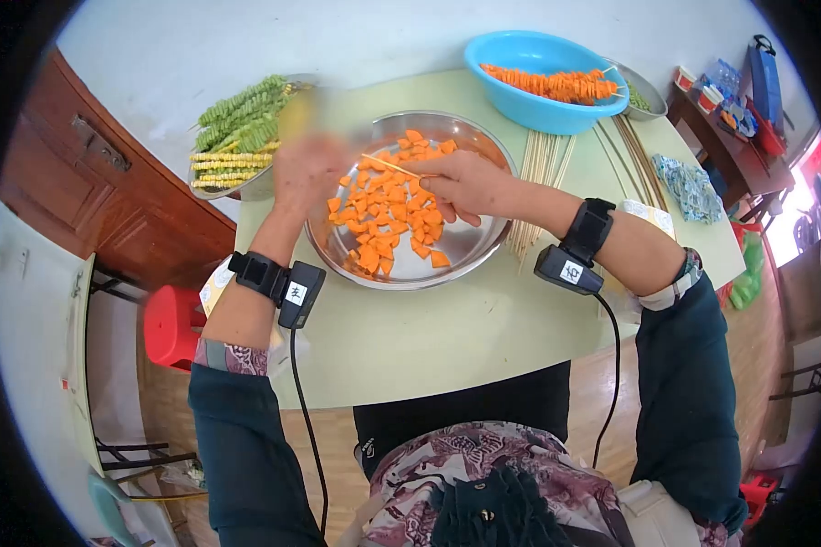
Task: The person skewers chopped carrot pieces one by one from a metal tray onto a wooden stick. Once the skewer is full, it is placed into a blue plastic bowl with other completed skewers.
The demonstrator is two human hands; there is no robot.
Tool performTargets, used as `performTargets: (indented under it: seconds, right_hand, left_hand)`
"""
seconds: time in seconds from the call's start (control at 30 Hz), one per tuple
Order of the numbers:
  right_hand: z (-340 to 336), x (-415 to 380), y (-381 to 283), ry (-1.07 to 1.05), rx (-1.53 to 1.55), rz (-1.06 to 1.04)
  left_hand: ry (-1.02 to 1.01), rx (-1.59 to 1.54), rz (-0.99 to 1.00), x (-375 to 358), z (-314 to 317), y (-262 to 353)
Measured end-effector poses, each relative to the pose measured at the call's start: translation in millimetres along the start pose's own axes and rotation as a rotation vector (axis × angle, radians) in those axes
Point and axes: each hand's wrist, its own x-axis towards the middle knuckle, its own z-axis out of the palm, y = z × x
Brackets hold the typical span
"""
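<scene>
My right hand is closed on a thin wooden skewer, which points left above a wide steel basin. In the basin lie many cut orange pieces, which look like carrot. My left hand is at the basin's upper left rim, near the skewer's far end. A blur covers its fingers, so I cannot make out what they hold.
Green and yellow skewered vegetables fill a steel bowl at the left. A blue basin with loaded orange skewers stands at the back. Bare skewers and a patterned cloth lie at the right. A red stool stands left of the table.
</scene>
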Motion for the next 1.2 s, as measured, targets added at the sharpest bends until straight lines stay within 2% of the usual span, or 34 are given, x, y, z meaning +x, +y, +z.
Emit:
performTargets:
  seconds: [0.07,0.2,0.27,0.3,0.37,0.4,0.47,0.6,0.67,0.73,0.8,0.87,0.9,0.97,1.0,1.07,1.2]
  right_hand:
    - [-6.3,-2.1,-6.2,-0.098,0.435,0.124]
    - [-2.6,0.2,-2.7,-0.152,0.659,0.147]
    - [1.9,-0.6,-7.2,-0.075,0.392,0.178]
    - [8.5,1.8,-1.3,-0.08,0.39,0.182]
    - [25.0,7.8,16.4,0.181,-0.146,-0.185]
    - [26.4,5.7,13.7,0.173,-0.148,-0.18]
    - [26.2,1.6,7.6,0.156,-0.509,-0.081]
    - [18.7,0.3,3.7,0.141,-0.708,-0.059]
    - [18.1,1.0,10.4,0.164,-0.811,-0.155]
    - [16.4,0.6,7.0,0.155,-0.815,-0.159]
    - [16.4,2.7,7.8,0.146,-0.819,-0.165]
    - [19.2,7.1,14.6,0.207,-0.333,-0.206]
    - [16.0,5.9,9.1,0.204,-0.337,-0.208]
    - [6.7,2.3,-3.9,-0.017,0.278,0.028]
    - [5.1,2.5,-4.1,-0.013,0.273,0.023]
    - [4.5,1.6,-3.3,-0.063,0.457,0.064]
    - [12.7,2.4,-3.3,-0.016,0.38,0.078]
  left_hand:
    - [-0.01,0.007,-0.013,0.3,-2.3,2.8]
    - [-0.005,0.0,-0.036,-2.3,-1.1,10.3]
    - [-0.001,0.034,-0.013,-2.2,-1.4,10.2]
    - [-0.001,0.07,0.013,-1.9,-1.2,9.5]
    - [-0.004,0.13,0.038,-0.1,-1.2,6.8]
    - [-0.01,0.191,0.068,-1.3,-0.3,7.6]
    - [0.001,0.13,0.036,-3.3,1.0,11.0]
    - [-0.002,0.095,0.04,0.2,-0.1,7.4]
    - [-0.007,0.056,0.001,-2.2,-0.4,12.9]
    - [-0.009,0.017,-0.039,-3.8,-0.8,14.3]
    - [-0.036,0.062,0.015,-2.2,-2.3,11.5]
    - [-0.033,0.033,-0.008,-3.8,-1.6,13.8]
    - [-0.036,0.009,-0.027,-4.6,-1.3,15.7]
    - [-0.005,0.053,0.011,-3.0,0.1,6.3]
    - [0.023,0.101,0.049,-1.5,0.6,5.7]
    - [0.016,0.103,0.043,0.5,0.6,4.0]
    - [-0.007,0.066,-0.043,-0.2,2.4,6.2]
